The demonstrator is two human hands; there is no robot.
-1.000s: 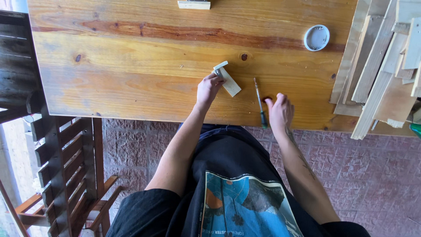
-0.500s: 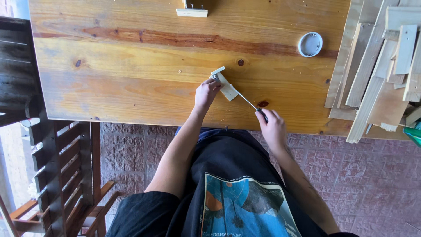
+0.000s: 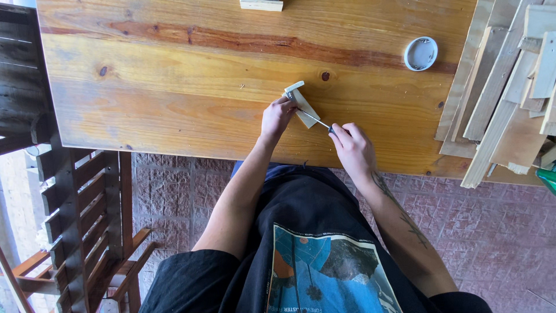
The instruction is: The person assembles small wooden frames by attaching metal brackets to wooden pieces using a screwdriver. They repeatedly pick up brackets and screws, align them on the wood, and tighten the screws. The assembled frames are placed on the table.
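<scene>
Your right hand (image 3: 352, 149) brought the thin tool (image 3: 317, 120) onto the small wood piece (image 3: 300, 104); left hand (image 3: 277, 116) pinned this light, stiff piece at its edge.

On the surface (image 3: 174, 87), the round lid (image 3: 421, 53) sits right of the wood piece (image 3: 301, 104); stacked planks (image 3: 509, 87) lie farther right.

Black printed T-shirt, black shorts — tattooed right forearm.

glossy varnished knotty wood table (image 3: 174, 93), pale raw wood piece (image 3: 302, 104), rough bare planks (image 3: 504, 87), smooth white plastic lid (image 3: 421, 53).
</scene>
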